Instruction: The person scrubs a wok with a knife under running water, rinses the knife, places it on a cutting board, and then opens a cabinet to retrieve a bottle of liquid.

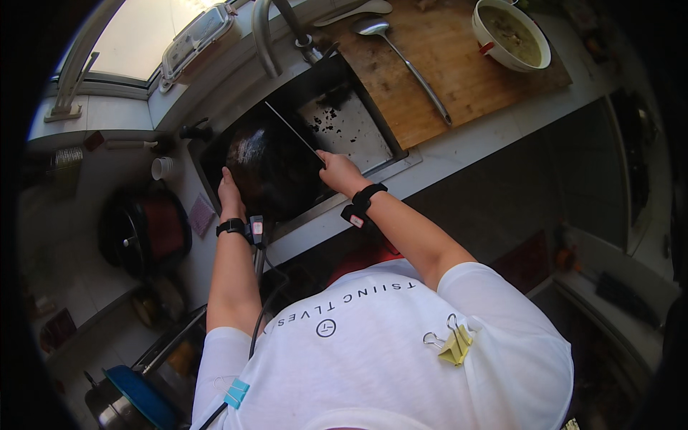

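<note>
A dark, round pan is set in the left part of the sink; because of the shadow, it cannot be told well whether its inside or its underside is turned up. At its left edge, the pan is gripped by the left hand, with the thumb laid along the side. A thin, straight metal tool is held in the closed right hand, and its length is pointed over the pan, toward the upper left. Dark flakes are scattered on the sink floor, to the right of the pan. Above the sink, a curved metal faucet is mounted. On the right, a wooden cutting board is placed, on which a long-handled metal cooking spoon and a white bowl filled with soup are rested.
</note>
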